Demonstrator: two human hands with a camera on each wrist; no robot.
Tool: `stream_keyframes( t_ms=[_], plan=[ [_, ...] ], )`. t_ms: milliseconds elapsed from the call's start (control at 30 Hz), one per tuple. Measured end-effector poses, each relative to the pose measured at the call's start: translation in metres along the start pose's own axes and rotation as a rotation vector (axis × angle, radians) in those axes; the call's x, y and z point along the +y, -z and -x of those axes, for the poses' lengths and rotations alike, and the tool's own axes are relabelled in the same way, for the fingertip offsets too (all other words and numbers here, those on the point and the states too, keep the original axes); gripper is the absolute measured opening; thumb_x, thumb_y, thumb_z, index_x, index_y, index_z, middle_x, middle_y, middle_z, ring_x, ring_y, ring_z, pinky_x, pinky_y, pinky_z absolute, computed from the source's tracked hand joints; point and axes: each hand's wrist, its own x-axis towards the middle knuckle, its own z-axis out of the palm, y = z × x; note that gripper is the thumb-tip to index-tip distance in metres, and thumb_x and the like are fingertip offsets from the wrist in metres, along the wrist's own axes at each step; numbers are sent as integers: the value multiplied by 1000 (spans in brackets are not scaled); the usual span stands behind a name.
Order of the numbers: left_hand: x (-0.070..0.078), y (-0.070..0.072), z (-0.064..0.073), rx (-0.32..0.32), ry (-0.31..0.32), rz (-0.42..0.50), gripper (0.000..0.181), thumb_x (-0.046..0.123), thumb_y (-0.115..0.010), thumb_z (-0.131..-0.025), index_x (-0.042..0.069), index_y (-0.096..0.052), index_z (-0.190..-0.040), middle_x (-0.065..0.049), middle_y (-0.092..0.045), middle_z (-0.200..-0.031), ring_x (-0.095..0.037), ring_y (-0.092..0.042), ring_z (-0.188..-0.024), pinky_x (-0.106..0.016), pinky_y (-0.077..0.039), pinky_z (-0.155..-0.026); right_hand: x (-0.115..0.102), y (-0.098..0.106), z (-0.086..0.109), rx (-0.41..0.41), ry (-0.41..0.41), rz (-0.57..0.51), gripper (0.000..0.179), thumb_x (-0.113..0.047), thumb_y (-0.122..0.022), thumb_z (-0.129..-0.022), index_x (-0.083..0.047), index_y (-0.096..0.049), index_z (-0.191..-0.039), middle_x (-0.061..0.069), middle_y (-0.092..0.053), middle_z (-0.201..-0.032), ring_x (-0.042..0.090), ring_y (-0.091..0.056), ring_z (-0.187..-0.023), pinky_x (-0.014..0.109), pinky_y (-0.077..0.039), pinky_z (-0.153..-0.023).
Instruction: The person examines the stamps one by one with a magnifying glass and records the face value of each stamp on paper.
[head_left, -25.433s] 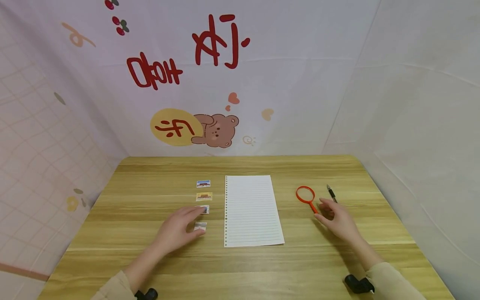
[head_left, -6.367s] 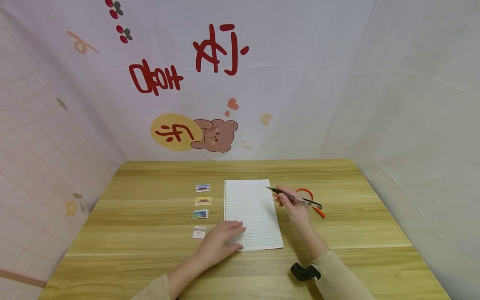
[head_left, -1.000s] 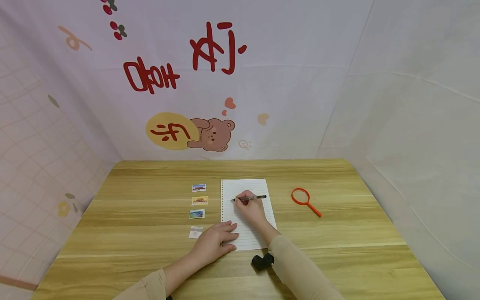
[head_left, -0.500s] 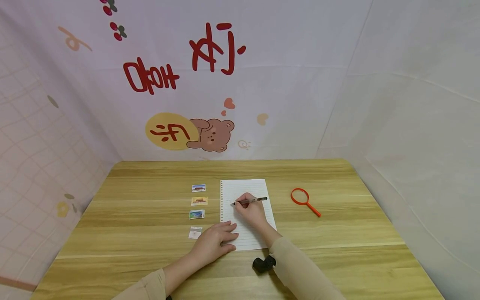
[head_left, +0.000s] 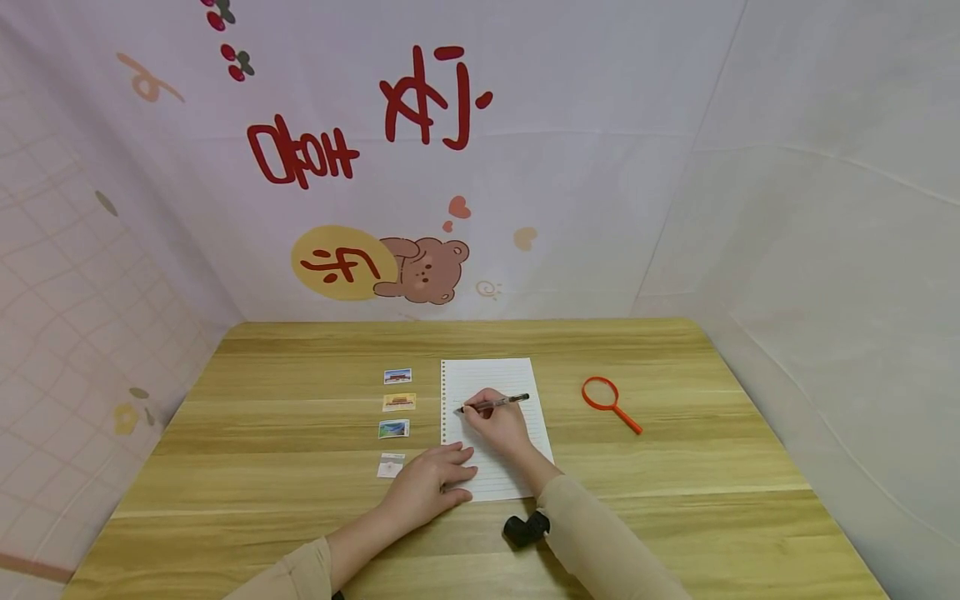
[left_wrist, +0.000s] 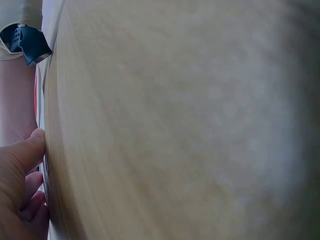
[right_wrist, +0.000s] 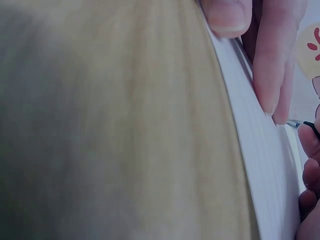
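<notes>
My right hand [head_left: 498, 423] pinches a pen [head_left: 504, 402] with a clear barrel and black ends, its tip down at the left part of a lined sheet of paper [head_left: 510, 375]. The sheet has a row of punched holes along its left edge. In the right wrist view the pen's tip [right_wrist: 294, 123] shows beyond the left hand's fingers. My left hand [head_left: 429, 483] rests on the lower left of the paper with its fingers spread and relaxed. Several stamps lie in a column left of the sheet; the lowest stamp [head_left: 391, 466] is close to the left hand.
A red magnifying glass [head_left: 627, 418] lies right of the paper. The other stamps, a blue-topped stamp [head_left: 397, 377], a yellow stamp [head_left: 399, 402] and a blue-green stamp [head_left: 393, 429], lie on the wooden table [head_left: 300, 417]. A printed cloth wall [head_left: 585, 167] stands behind.
Since 25 s ago the right hand has taken up the pen and the left hand has come onto the paper. Over the last second the pen tip has moved slightly down and left.
</notes>
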Motion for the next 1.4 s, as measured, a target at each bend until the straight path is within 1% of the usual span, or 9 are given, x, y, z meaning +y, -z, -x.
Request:
stream_keyframes(
  t_ms=[133,467,667,833,967,1133,1400],
  plan=[
    [0,-1,0,8,-8,0,34,23,-79,-84,10,-76,-115,-7,-63,-131,-27,-54,-128,-46,-44,-103,0,-1,-1,1,7,4,5,-17,-71,-89,-12,-73,-90,-10,-66,-76,4,-53,-64,23,-45,-58],
    [1,-1,-1,20,-26,-12,33,25,-79,-84,11,-76,-115,-7,-64,-131,-27,-55,-127,-47,-45,-102,-1,1,-3,46,-16,8,5,-15,-72,-89,-10,-72,-91,-8,-64,-75,7,-52,-64,23,-45,-57],
    [1,0,-1,6,-15,-11,35,26,-79,-84,11,-76,-115,-6,-63,-132,-27,-54,-128,-47,-45,-102,1,3,-5,95,-30,8,4,-13,-72,-88,-9,-71,-89,-6,-65,-74,7,-52,-63,23,-45,-57],
    [1,-1,-1,-6,-2,-14,35,28,-78,-85,12,-76,-116,-5,-62,-133,-25,-53,-129,-45,-43,-104,2,4,-6,113,-35,4,5,-13,-72,-90,-8,-71,-90,-3,-68,-78,8,-54,-65,23,-47,-59],
    [1,-2,-2,-13,7,-12,35,29,-77,-86,12,-76,-117,-4,-62,-134,-25,-52,-130,-45,-43,-105,2,4,-6,119,-42,-5,8,-16,-72,-91,-8,-71,-91,-2,-69,-81,9,-56,-68,24,-48,-61],
    [2,-2,-2,-20,11,-1,35,28,-77,-86,12,-75,-117,-3,-61,-135,-25,-52,-130,-45,-42,-106,3,2,-7,115,-66,5,6,-16,-72,-91,-10,-72,-92,-3,-68,-81,9,-56,-69,23,-47,-63],
    [1,-2,-1,-22,12,-2,35,28,-77,-86,13,-75,-118,-4,-61,-135,-24,-51,-131,-46,-42,-106,2,1,-8,82,-62,29,5,-19,-73,-91,-14,-73,-94,-6,-67,-80,7,-54,-68,24,-46,-62]
  ],
)
